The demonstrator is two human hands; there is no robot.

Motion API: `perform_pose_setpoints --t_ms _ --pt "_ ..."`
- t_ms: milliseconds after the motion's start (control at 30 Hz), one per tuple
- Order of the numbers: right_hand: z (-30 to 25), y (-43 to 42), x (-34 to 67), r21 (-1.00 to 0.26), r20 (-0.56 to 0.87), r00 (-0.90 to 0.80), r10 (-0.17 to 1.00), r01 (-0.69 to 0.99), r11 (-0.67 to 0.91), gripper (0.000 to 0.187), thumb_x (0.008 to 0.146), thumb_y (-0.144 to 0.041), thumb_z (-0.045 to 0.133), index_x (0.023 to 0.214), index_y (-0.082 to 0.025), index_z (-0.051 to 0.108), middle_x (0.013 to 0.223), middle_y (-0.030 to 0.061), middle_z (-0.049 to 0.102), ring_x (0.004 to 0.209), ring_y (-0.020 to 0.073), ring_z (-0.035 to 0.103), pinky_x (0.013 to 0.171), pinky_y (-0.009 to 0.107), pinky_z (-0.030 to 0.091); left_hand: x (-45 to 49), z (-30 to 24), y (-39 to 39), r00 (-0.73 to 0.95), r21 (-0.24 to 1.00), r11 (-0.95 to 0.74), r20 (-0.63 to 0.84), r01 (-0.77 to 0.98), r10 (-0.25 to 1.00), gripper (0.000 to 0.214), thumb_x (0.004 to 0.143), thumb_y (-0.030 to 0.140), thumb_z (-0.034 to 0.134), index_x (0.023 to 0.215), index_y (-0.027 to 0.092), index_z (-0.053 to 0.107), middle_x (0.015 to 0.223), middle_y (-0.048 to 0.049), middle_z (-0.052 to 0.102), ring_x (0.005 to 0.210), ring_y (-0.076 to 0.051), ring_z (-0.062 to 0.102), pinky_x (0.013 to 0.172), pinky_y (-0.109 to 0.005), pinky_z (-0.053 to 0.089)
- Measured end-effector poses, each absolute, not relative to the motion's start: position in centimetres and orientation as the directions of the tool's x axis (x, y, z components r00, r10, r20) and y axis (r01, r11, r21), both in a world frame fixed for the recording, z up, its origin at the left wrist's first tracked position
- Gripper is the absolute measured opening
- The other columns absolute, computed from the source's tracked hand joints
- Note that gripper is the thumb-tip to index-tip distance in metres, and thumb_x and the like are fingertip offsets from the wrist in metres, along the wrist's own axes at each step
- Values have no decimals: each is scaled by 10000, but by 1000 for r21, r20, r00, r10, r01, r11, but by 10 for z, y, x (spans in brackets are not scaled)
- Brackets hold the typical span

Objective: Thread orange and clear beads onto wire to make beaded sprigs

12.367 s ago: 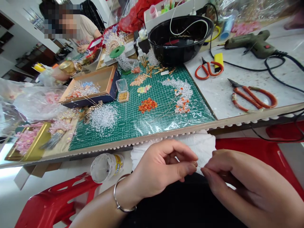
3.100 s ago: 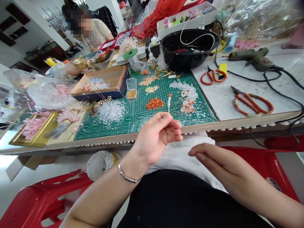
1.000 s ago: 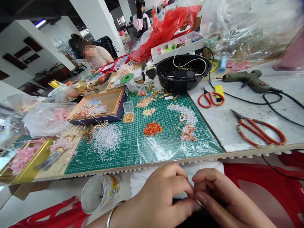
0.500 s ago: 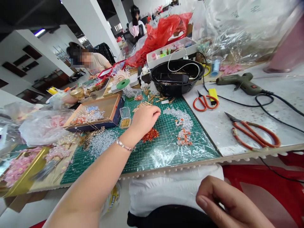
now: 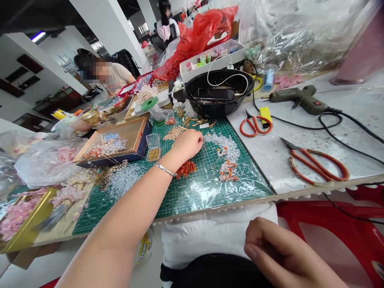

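Note:
My left hand (image 5: 186,145) reaches out over the green cutting mat (image 5: 180,192), fingers curled down beside a heap of orange beads (image 5: 186,169) and a small pastel bead pile it covers. A silver bangle sits on that wrist. My right hand (image 5: 282,256) stays low at my lap by a white cloth (image 5: 210,236), thumb and fingers pinched together; what they hold is too fine to see. Clear beads (image 5: 223,144) and beaded wires (image 5: 226,170) lie just right of the left hand.
A black bowl (image 5: 219,105), two orange-handled scissors (image 5: 255,125) (image 5: 315,164), a glue gun (image 5: 297,98) and its cable lie right. A wooden box (image 5: 120,142), bead tub (image 5: 153,148) and clear beads (image 5: 126,180) lie left. Another person sits far left behind.
My hands, joined at my lap a second ago, have parted. The left hand has reached out to the beads on the mat; the right stays at my lap.

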State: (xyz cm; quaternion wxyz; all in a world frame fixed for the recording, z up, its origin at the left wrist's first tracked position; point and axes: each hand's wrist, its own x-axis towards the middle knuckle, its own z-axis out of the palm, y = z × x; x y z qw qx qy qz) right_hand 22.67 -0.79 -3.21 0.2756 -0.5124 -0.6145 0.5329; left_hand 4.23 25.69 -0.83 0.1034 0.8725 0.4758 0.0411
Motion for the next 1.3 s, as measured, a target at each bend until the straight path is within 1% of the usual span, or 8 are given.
perform_pose_setpoints --t_ms 133,300,467,567,633,733,1000,1300 --pt "-32 -8 226 -926 -293 -267 918 319 -203 328 975 -464 427 738 -245 489 668 -14 502 611 154 505 563 231 470 36 -9 254 509 337 -458 -78 823 857 170 752 83 616 619 187 603 741 -56 645 689 -198 565 669 -325 427" --pt "-25 -12 222 -926 -289 -176 941 301 -228 355 934 -501 464 692 -242 473 627 -26 468 561 140 454 501 232 429 18 -3 241 405 589 -308 -36 747 913 150 756 81 629 685 199 568 701 -14 576 650 -158 491 630 -305 379" --pt "-21 -18 220 -949 -150 -161 975 299 -96 321 977 -404 462 703 -242 501 603 -35 494 524 126 479 467 207 446 14 19 181 308 893 -83 -65 442 949 87 867 221 559 895 214 478 813 -1 508 678 -105 467 536 -216 321" --pt "-16 -21 217 -934 75 -80 994 343 98 260 981 -310 513 729 -245 524 574 -53 496 473 106 476 423 181 430 25 24 118 372 960 100 -195 260 908 185 835 284 585 941 210 452 814 0 513 631 -84 460 470 -177 296" --pt "-9 -21 214 -878 268 -24 963 406 255 228 947 -242 563 726 -249 506 548 -68 476 432 91 445 393 176 398 33 22 79 440 901 433 -382 -17 813 239 791 244 651 944 196 474 804 6 529 609 -58 459 451 -144 284" --pt "-2 -20 209 -787 401 -62 914 488 378 195 921 -164 566 774 -260 481 534 -79 479 404 81 428 378 183 371 41 19 43 519 596 731 -532 -331 669 280 763 149 739 950 175 532 786 15 561 624 -38 523 454 -111 314" --pt "0 -24 209 -683 472 -166 866 551 479 155 932 -126 521 1003 -264 527 549 -68 448 463 130 559 423 238 441 39 18 35 517 473 764 -562 -440 646 245 788 82 746 945 154 573 777 12 595 632 -44 592 458 -111 357" --pt "6 -18 215 -597 441 -325 837 590 544 199 884 -81 527 762 -236 498 488 -41 502 403 90 463 394 202 403 43 23 31 534 449 779 -567 -437 627 212 783 92 753 906 149 590 729 23 570 613 -41 561 468 -123 348"
